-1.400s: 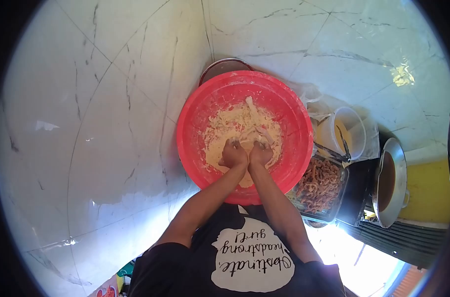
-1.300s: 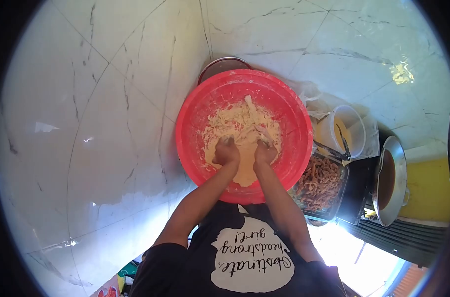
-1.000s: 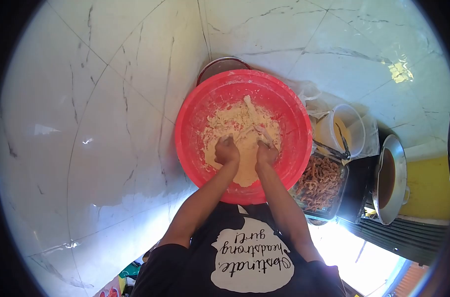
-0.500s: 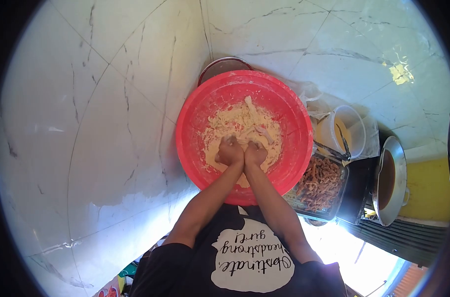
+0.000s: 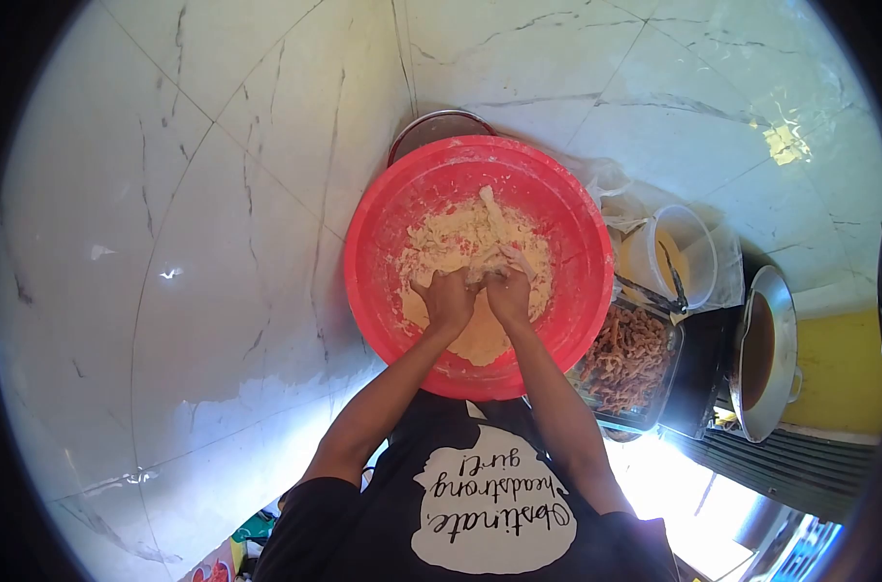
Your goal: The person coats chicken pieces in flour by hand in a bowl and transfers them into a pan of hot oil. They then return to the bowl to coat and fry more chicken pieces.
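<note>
A large red basin (image 5: 368, 320) holds pale flour (image 5: 480, 335) with coated pieces in it. My left hand (image 5: 448, 299) is inside the basin, its fingers curled at a floury piece near the middle. Close beside it, my right hand (image 5: 507, 294) is closed round the same area, its fingertips partly hidden. What exactly the fingers hold is too small to make out. One long white coated strip (image 5: 490, 206) lies beyond the hands, and another coated piece (image 5: 517, 260) lies just past my right hand.
Right of the basin, a glass dish (image 5: 666, 373) holds brown fried strips (image 5: 627, 359). Behind it stands a clear tub (image 5: 701, 247) of yellowish batter with black tongs (image 5: 654, 296). Farther right is a pan (image 5: 785, 339) of brown oil. A round rim (image 5: 441, 118) shows behind the basin.
Both hands have moved forward in the basin and a little apart at the wrists. The flour nearer my body is more exposed. The basin has barely moved.
</note>
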Available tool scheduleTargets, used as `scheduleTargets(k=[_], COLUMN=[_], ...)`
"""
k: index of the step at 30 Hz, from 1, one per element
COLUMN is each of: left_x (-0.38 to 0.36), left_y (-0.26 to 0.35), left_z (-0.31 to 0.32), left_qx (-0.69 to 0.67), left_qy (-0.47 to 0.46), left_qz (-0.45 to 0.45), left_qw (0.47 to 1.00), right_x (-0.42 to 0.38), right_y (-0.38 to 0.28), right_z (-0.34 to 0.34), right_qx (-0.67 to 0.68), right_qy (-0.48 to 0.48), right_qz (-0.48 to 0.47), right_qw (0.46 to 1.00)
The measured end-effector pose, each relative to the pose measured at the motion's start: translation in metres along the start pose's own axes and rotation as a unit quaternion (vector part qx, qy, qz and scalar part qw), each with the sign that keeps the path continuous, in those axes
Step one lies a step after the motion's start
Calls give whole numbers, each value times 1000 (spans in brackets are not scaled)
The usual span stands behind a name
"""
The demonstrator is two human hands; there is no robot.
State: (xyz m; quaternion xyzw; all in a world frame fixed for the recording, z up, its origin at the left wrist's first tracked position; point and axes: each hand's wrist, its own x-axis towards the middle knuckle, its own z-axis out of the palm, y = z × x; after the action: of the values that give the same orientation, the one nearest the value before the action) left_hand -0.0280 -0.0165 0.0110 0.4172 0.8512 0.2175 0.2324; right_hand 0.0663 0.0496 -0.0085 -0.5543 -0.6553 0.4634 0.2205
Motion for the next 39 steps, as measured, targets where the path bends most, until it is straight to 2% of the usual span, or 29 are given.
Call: scheduleTargets(k=[3, 5, 7, 10, 12, 13, 15, 16, 17, 18, 19, 20, 21, 23, 24, 25, 26, 27, 30, 31, 32, 33, 35, 36, 39], left_x=[-1, 5, 10, 28, 37, 41, 44, 41, 35, 29, 25, 19, 13, 2, -3, -6, -8, -10, -26, -25, -25, -25, -22, -18, -15], left_y=[2, -10, -16, -20, -21, -26, -32, -31, -32, -30, -32, -34, -34, -30, -30, -32, -32, -33, -36, -38, -40, -39, -40, -38, -37], left_z=[-7, 1, -3, -18, -28, -26, -22, -23, -24, -27, -23, -15, -7, 7, 14, 20, 27, 34, 53, 55, 58, 56, 51, 45, 30], left_qx=[-8, 18, 44, 66, 51, 53, 102, 102, 84, 65, 65, 47, 29, 62, 96, 95, 108, 120, 121, 121, 65, 9, -6, -20, 41], left_qy=[-48, -43, -37, -9, 83, 82, 287, 286, 151, 14, 13, -80, -173, -193, -210, -212, -258, -304, -344, -344, -347, -350, -342, -334, -285], left_qz=[-13, 3, 19, -4, -5, -4, 75, 76, 98, 120, 120, 154, 187, 211, 233, 233, 237, 241, 215, 215, 209, 201, 181, 162, 147], left_qw=[999, 999, 998, 998, 995, 995, 949, 950, 980, 991, 991, 984, 967, 956, 945, 944, 930, 914, 906, 906, 912, 915, 922, 928, 946], right_x=[-6, -8, -5, -1, 3, 5, 7, 9, 8, 9, 9, 10, 4, -11, -16, -21, -21, -21, -19, -16, -14, -12, -8, -6, -2], right_y=[1, -1, 4, 13, 17, 19, 20, 18, 17, 18, 19, 20, 14, -2, 3, 9, 13, 11, 2, 1, 1, 4, 15, 19, 33], right_z=[1, 0, 1, -1, -4, -7, -14, -20, -25, -29, -33, -35, -37, -41, -40, -37, -36, -38, -38, -39, -41, -41, -40, -40, -37], right_qx=[5, 18, 38, 62, 70, 52, 36, -28, -92, -92, -191, -288, -289, -448, -448, -458, -468, -469, -488, -472, -455, -455, -399, -399, -353], right_qy=[-28, -51, -27, -2, 0, -22, -44, -32, -21, -21, -71, -121, -121, -258, -259, -300, -338, -339, -308, -272, -235, -235, -205, -204, -178], right_qz=[18, 45, 45, 47, 48, 66, 87, 98, 110, 110, 105, 98, 99, 95, 97, 79, 60, 61, 58, 62, 67, 68, 69, 68, 69], right_qw=[999, 997, 998, 997, 996, 996, 995, 994, 989, 989, 973, 945, 945, 851, 850, 833, 814, 814, 815, 837, 856, 856, 891, 892, 916])
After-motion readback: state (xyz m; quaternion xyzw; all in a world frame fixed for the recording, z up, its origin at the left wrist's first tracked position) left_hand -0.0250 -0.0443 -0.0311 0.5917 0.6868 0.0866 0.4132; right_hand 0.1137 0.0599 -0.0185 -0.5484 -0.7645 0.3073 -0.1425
